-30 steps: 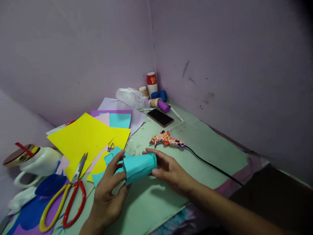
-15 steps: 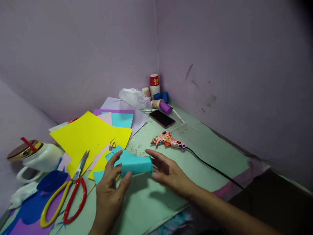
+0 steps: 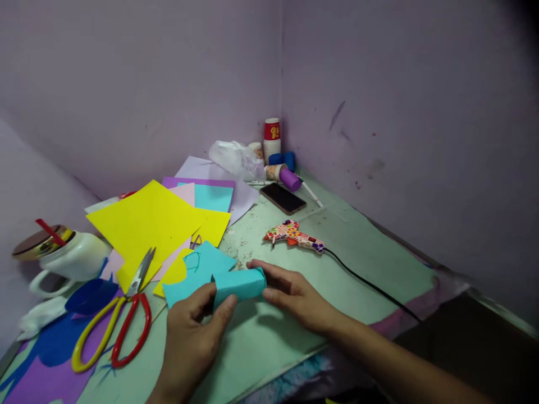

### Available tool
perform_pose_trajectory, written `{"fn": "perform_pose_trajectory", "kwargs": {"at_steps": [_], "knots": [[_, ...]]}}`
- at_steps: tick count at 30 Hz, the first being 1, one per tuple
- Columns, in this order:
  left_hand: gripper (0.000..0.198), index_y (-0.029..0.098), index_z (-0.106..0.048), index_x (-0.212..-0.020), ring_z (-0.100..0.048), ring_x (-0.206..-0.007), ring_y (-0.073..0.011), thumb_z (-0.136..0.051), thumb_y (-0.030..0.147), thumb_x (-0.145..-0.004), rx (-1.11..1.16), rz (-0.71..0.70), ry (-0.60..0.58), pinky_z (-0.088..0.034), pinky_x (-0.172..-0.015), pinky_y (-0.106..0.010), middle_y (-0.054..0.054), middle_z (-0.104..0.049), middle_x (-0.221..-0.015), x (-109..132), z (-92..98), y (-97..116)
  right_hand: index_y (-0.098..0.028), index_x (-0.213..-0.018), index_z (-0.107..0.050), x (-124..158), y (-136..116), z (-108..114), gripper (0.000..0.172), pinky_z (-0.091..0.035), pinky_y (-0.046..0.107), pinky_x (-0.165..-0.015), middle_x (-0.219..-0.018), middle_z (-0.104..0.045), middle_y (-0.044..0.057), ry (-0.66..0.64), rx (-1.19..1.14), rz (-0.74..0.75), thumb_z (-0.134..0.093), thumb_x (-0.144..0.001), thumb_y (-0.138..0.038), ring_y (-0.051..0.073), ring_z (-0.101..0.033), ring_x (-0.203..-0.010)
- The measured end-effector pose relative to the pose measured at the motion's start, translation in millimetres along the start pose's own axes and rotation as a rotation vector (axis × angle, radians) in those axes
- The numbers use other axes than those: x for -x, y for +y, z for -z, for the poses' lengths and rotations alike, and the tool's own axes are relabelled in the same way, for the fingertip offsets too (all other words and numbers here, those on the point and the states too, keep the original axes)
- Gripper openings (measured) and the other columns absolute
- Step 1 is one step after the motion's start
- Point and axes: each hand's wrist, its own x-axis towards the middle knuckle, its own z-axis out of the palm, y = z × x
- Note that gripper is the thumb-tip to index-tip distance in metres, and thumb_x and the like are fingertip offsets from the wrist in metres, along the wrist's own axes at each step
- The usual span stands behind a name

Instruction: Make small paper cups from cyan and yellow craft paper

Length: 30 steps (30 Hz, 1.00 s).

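A: Where's our turquoise paper tube (image 3: 238, 287) sitting right now?

B: We've got it up off the pale green table (image 3: 379, 255), on its side and close to level, between our two hands. There's a shadow on the tabletop underneath.

A: And what are our hands up to?

B: Our left hand (image 3: 191, 331) is gripping the open end, thumb flat on the near face and fingers curled round at the opening. Our right hand (image 3: 295, 297) is cupped at the other end, fingers over the top and thumb by the lower edge. Honestly we can't tell if that one's actually pinching or just steadying.

A: Lol fair. What else have we got lying about?

B: Just behind the tube there's a turquoise sheet (image 3: 200, 272) with a shape drawn on it. Scissors (image 3: 132, 293) with one yellow and one red handle are left of our left hand, tips over a big yellow sheet (image 3: 145, 221). White mug (image 3: 78, 258) further left.

A: Glue gun?

B: Yeah, the flowery glue gun (image 3: 290, 233) lies past our right hand, nozzle to the left, black cord (image 3: 364, 286) trailing right. Our phone (image 3: 283, 198) is behind it, screen dark.
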Motion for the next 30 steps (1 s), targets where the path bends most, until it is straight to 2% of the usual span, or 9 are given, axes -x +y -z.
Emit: {"fn": "perform_pose_trajectory", "kwargs": {"at_steps": [3, 6, 10, 12, 16, 18, 21, 27, 30], "knots": [[0.032, 0.018, -0.062, -0.059, -0.050, -0.047, -0.0119, -0.068, 0.048, -0.068, 0.287, 0.315, -0.283, -0.037, -0.046, -0.022, 0.002, -0.055, -0.047, -3, 4.9, 3, -0.024, -0.130, -0.053, 0, 2, 1, 0.048, -0.037, 0.044, -0.106, -0.131, -0.058, 0.005, -0.027, 0.068, 0.022, -0.062, -0.083, -0.031, 0.022, -0.053, -0.121], [0.034, 0.016, -0.068, -0.071, -0.057, -0.058, -0.0143, -0.070, 0.049, -0.066, 0.537, 0.535, -0.385, -0.047, -0.055, -0.025, -0.003, -0.065, -0.066, -6, 3.6, 4, -0.026, -0.130, -0.053, 0, 6, 0, 0.048, -0.036, 0.046, -0.106, -0.134, -0.056, 0.005, -0.030, 0.096, 0.024, -0.062, -0.083, -0.032, 0.023, -0.051, -0.123], [0.036, 0.015, -0.067, -0.075, -0.057, -0.068, -0.0145, -0.076, 0.046, -0.062, 0.699, 0.692, -0.231, -0.055, -0.066, -0.031, -0.002, -0.061, -0.072, -9, -0.5, 5, -0.021, -0.130, -0.052, 3, 2, -2, 0.051, -0.046, 0.045, -0.096, -0.124, -0.062, 0.010, 0.016, 0.111, -0.029, -0.061, -0.082, -0.035, 0.024, -0.058, -0.115], [0.034, 0.014, -0.064, -0.070, -0.053, -0.065, -0.0123, -0.079, 0.043, -0.059, 0.735, 0.720, -0.160, -0.056, -0.063, -0.030, 0.000, -0.055, -0.067, -11, -0.3, 6, -0.020, -0.124, -0.056, 6, -8, 5, 0.044, -0.051, 0.042, -0.087, -0.116, -0.066, 0.011, 0.150, 0.232, -0.004, -0.058, -0.082, -0.035, 0.024, -0.063, -0.105], [0.038, 0.013, -0.063, -0.068, -0.051, -0.062, -0.0112, -0.083, 0.041, -0.052, 0.751, 0.738, -0.050, -0.057, -0.060, -0.030, 0.000, -0.054, -0.068, -15, 2.2, 8, -0.020, -0.106, -0.065, 11, -36, 45, 0.031, -0.046, 0.047, -0.087, -0.112, -0.066, 0.012, 0.584, 0.859, 0.139, -0.054, -0.082, -0.036, 0.028, -0.061, -0.100], [0.040, 0.012, -0.063, -0.068, -0.052, -0.062, -0.0117, -0.083, 0.041, -0.050, 0.737, 0.738, -0.025, -0.057, -0.059, -0.031, -0.001, -0.055, -0.069, -16, 2.4, 9, -0.016, -0.105, -0.066, 9, -46, 68, 0.040, -0.044, 0.050, -0.081, -0.109, -0.065, 0.017, 0.654, 1.158, -0.054, -0.058, -0.077, -0.044, 0.036, -0.059, -0.098], [0.040, 0.012, -0.062, -0.068, -0.053, -0.064, -0.0121, -0.081, 0.043, -0.052, 0.724, 0.715, 0.004, -0.057, -0.059, -0.029, -0.002, -0.056, -0.070, -16, 1.5, 7, -0.016, -0.096, -0.069, -3, -48, 90, 0.039, -0.042, 0.040, -0.068, -0.094, -0.067, 0.014, 0.467, 1.162, -0.341, -0.064, -0.070, -0.046, 0.033, -0.060, -0.084], [0.038, 0.013, -0.059, -0.065, -0.051, -0.066, -0.0120, -0.079, 0.044, -0.053, 0.697, 0.676, 0.085, -0.058, -0.062, -0.030, -0.001, -0.053, -0.070, -16, 2.1, -1, -0.016, -0.078, -0.066, -29, -41, 86, 0.024, -0.033, 0.026, -0.044, -0.057, -0.057, 0.003, 0.231, 0.796, -0.495, -0.063, -0.067, -0.037, 0.016, -0.051, -0.050], [0.042, 0.012, -0.064, -0.069, -0.053, -0.070, -0.0132, -0.078, 0.047, -0.052, 0.681, 0.671, 0.104, -0.057, -0.062, -0.028, -0.003, -0.057, -0.076, -16, 3.3, -2, -0.015, -0.078, -0.063, -30, -44, 75, 0.026, -0.041, 0.025, -0.041, -0.061, -0.059, 0.003, 0.106, 0.548, -0.556, -0.056, -0.067, -0.038, 0.015, -0.052, -0.048]]}}
